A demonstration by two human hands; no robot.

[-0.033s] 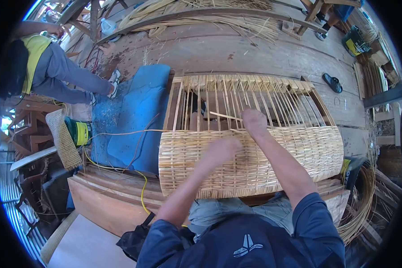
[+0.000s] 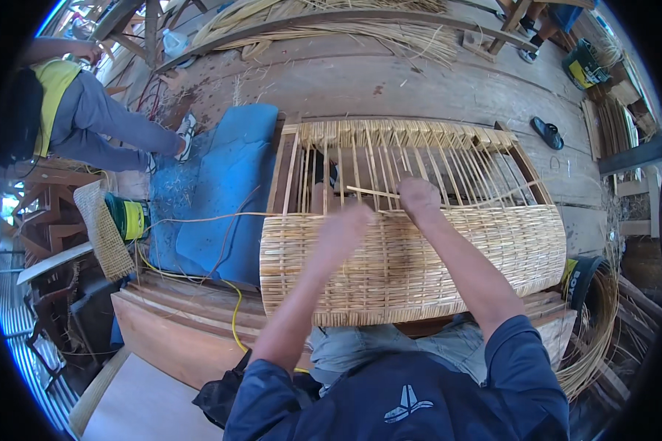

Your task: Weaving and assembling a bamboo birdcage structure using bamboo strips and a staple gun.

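Note:
Across my lap lies a wooden frame with a woven rattan panel (image 2: 412, 264), its near part densely woven and its far part strung with bare lengthwise canes (image 2: 375, 165). At the edge of the weave, my right hand (image 2: 419, 198) is closed around a thin pale stick (image 2: 371, 192), whose free end points left over the canes. My left hand (image 2: 348, 224) is over the weave's edge, left of the right one, smeared by motion, so its fingers cannot be read. A long thin cane strand (image 2: 213, 217) runs from the panel's left edge toward a bucket.
A blue mat (image 2: 224, 206) lies left of the frame, beside a green-and-yellow bucket (image 2: 129, 219). Another person's leg (image 2: 118, 121) is beyond it. Coiled cane (image 2: 603, 323) sits at the right, a black sandal (image 2: 546, 135) on the planks, and cane bundles (image 2: 390, 40) farther off.
My left hand has moved left and slightly away from me along the weave. A pale strand now shows across the canes right of my right hand, which has stayed almost in place.

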